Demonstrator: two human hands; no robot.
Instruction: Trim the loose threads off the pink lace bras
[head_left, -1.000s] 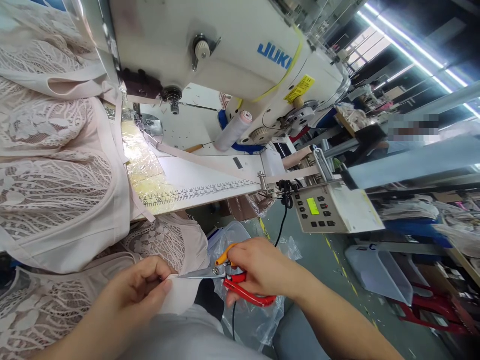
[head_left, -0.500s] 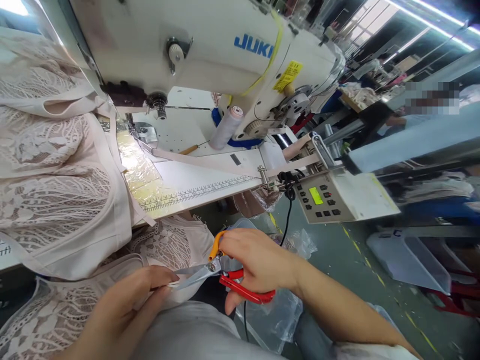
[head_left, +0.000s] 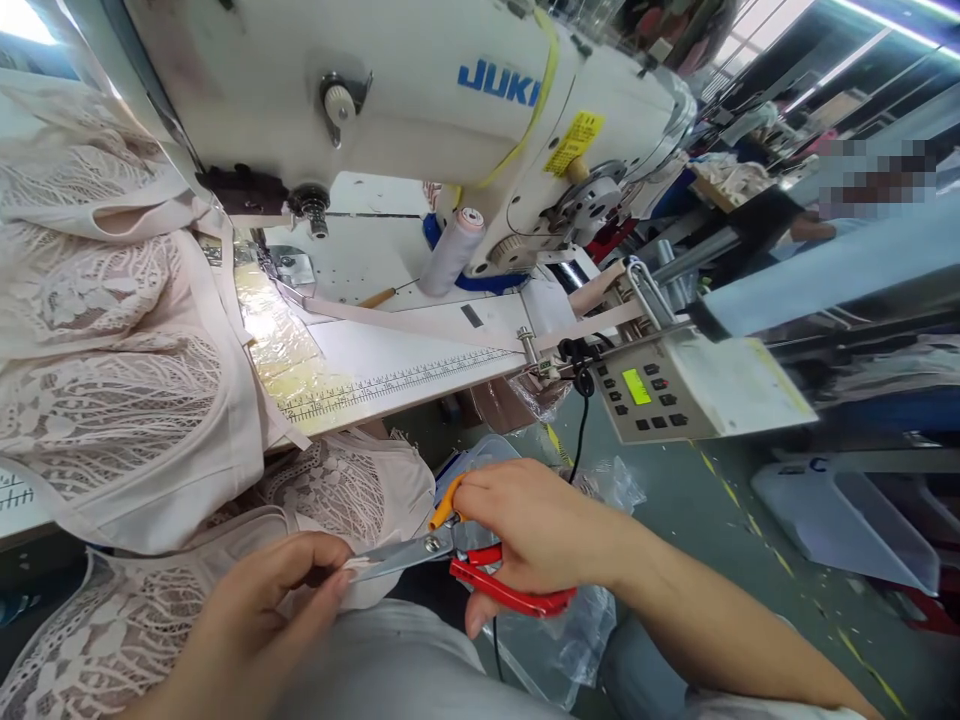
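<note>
Gripping a pair of scissors [head_left: 431,545] by its orange and red handles, the right hand [head_left: 536,530] is on the near side of the sewing machine [head_left: 375,90], its fingers curled around the grips. Nearer still to the person than the machine, the left hand [head_left: 262,610] pinches a pale fabric piece [head_left: 373,590] with thumb and fingers pressed together on it, and the blades, looking almost shut, reach that edge. Whether the tips touch the fingers cannot be told. Left of the machine, pale lace garments [head_left: 135,400] lie heaped over the table [head_left: 360,345]. Beneath the machine's arm stands a thread spool [head_left: 455,250], with a wooden-handled tool [head_left: 377,298] beside it. Right of the machine, a control box [head_left: 660,390] shows a lit green display.
</note>
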